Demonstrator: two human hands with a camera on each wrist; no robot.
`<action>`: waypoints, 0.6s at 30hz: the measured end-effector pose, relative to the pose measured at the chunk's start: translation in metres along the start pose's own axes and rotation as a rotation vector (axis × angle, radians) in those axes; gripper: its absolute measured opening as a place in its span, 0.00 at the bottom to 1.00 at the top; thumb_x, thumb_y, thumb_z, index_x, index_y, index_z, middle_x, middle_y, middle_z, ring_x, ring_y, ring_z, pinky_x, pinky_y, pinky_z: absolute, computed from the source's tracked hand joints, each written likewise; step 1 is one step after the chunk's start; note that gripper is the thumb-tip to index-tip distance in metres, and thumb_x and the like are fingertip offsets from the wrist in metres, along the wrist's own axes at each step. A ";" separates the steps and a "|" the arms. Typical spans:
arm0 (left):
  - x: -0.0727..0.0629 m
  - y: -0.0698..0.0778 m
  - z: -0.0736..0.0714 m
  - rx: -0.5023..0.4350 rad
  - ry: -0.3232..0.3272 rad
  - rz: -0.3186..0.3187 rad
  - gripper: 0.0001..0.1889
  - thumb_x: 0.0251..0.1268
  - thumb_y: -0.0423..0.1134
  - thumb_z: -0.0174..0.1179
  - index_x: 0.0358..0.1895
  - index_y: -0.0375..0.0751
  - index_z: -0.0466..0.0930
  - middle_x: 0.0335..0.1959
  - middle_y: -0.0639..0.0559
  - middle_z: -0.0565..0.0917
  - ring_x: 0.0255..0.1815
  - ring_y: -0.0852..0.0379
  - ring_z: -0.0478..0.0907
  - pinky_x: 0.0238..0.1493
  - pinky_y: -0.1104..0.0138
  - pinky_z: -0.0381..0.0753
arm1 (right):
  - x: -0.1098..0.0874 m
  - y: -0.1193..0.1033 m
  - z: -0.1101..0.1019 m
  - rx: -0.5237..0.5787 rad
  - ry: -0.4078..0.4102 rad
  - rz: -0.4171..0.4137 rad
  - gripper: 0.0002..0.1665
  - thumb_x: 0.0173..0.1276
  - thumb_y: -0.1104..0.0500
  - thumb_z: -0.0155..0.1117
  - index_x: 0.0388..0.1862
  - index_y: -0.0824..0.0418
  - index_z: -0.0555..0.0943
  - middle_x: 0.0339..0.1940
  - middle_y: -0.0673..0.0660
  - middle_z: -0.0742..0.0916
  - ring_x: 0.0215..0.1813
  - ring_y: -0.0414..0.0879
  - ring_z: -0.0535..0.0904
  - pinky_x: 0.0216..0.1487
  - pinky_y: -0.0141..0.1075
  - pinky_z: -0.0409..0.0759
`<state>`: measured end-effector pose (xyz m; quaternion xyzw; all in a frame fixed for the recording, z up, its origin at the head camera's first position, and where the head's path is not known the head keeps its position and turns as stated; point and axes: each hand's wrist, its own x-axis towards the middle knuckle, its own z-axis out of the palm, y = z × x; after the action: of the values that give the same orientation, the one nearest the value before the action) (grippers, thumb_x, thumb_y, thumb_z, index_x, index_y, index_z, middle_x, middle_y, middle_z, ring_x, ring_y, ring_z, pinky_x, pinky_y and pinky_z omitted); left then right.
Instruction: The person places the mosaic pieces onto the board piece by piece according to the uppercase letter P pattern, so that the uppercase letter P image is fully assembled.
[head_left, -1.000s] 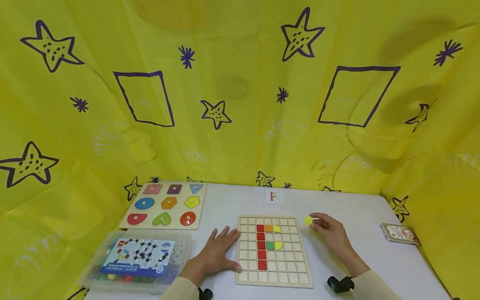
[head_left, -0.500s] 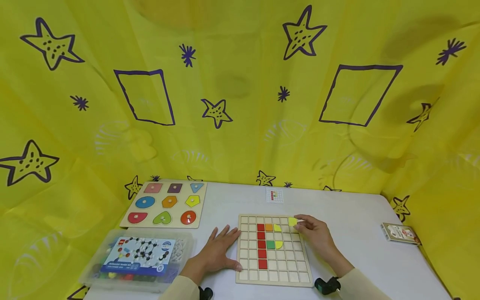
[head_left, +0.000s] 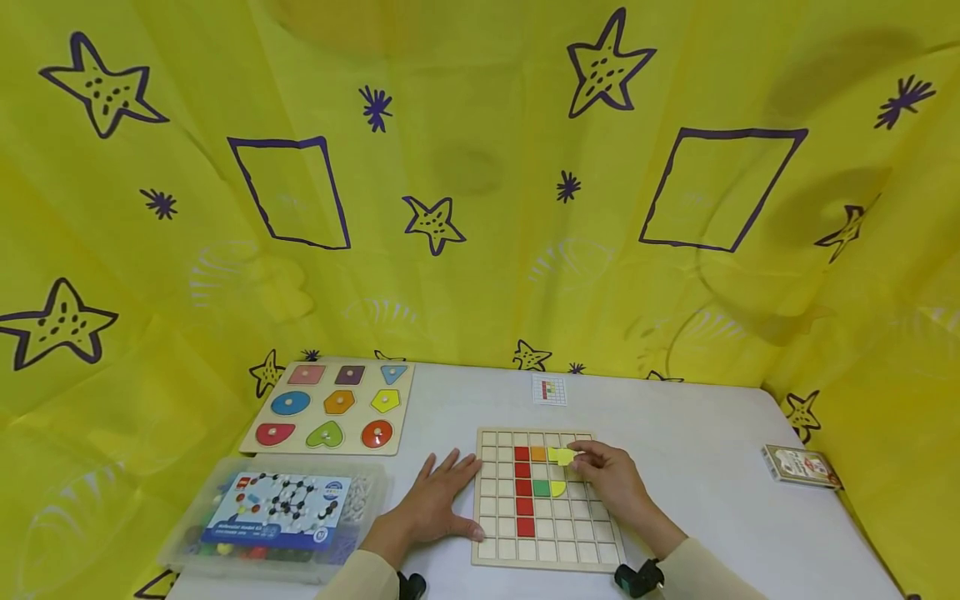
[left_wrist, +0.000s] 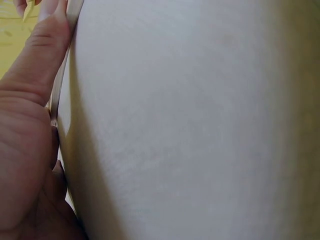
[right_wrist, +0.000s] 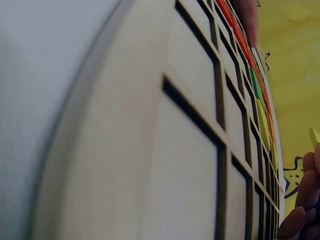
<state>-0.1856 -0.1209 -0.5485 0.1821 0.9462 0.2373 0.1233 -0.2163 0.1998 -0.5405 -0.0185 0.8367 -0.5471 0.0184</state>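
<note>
A wooden grid board (head_left: 567,552) lies on the white table. Set in it are a column of red square tiles (head_left: 524,490), an orange tile (head_left: 537,454), a green tile (head_left: 542,489) and a rounded yellow tile (head_left: 558,489). My right hand (head_left: 613,482) pinches a yellow tile (head_left: 566,457) between thumb and fingers above the upper row. That tile partly covers another yellow tile (head_left: 552,454) beside the orange one. My left hand (head_left: 433,506) lies with fingers spread, thumb and fingertips touching the board's left edge. In the left wrist view, the left thumb (left_wrist: 42,60) rests along that edge.
A shape puzzle board (head_left: 352,433) sits at the back left, behind a clear plastic box (head_left: 360,558) with a molecular model label. A small pattern card (head_left: 557,402) lies beyond the grid. A card box (head_left: 799,468) is near the right edge. A yellow curtain (head_left: 495,292) hangs behind.
My right hand has moved left with the yellow tile, from beside the board, over its top right corner, to the upper row. The left hand has stayed at the left edge.
</note>
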 end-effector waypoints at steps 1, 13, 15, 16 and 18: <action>0.000 0.000 0.000 0.001 0.000 -0.001 0.59 0.45 0.65 0.80 0.83 0.52 0.63 0.84 0.53 0.65 0.88 0.44 0.50 0.88 0.41 0.39 | 0.000 0.000 0.001 -0.009 -0.001 0.003 0.16 0.71 0.69 0.69 0.56 0.64 0.88 0.38 0.55 0.90 0.39 0.40 0.83 0.39 0.26 0.83; 0.001 0.001 0.000 -0.004 0.002 -0.005 0.59 0.45 0.66 0.80 0.83 0.52 0.63 0.84 0.52 0.65 0.88 0.44 0.50 0.87 0.40 0.39 | -0.004 -0.002 0.013 -0.111 0.031 -0.034 0.14 0.68 0.68 0.73 0.52 0.62 0.89 0.37 0.53 0.91 0.40 0.41 0.84 0.40 0.27 0.82; 0.001 0.000 0.000 -0.004 0.001 -0.005 0.59 0.45 0.66 0.80 0.83 0.52 0.63 0.84 0.52 0.65 0.88 0.44 0.50 0.87 0.40 0.39 | -0.005 -0.003 0.015 -0.148 0.031 -0.047 0.14 0.67 0.68 0.74 0.51 0.62 0.90 0.37 0.52 0.92 0.40 0.40 0.83 0.41 0.27 0.82; 0.001 0.000 0.000 -0.005 0.001 -0.004 0.59 0.45 0.66 0.79 0.83 0.51 0.63 0.84 0.52 0.65 0.88 0.44 0.49 0.87 0.40 0.39 | -0.005 -0.002 0.015 -0.167 0.030 -0.057 0.14 0.66 0.68 0.74 0.51 0.62 0.90 0.37 0.52 0.92 0.40 0.40 0.83 0.41 0.28 0.82; 0.001 0.000 0.000 -0.007 0.001 -0.003 0.59 0.45 0.66 0.79 0.83 0.51 0.63 0.84 0.52 0.65 0.88 0.44 0.49 0.87 0.40 0.38 | -0.006 -0.002 0.016 -0.189 0.023 -0.067 0.13 0.65 0.68 0.75 0.49 0.62 0.90 0.37 0.51 0.91 0.40 0.40 0.82 0.41 0.29 0.82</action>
<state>-0.1862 -0.1206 -0.5482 0.1803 0.9457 0.2405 0.1235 -0.2097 0.1849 -0.5446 -0.0419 0.8837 -0.4661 -0.0113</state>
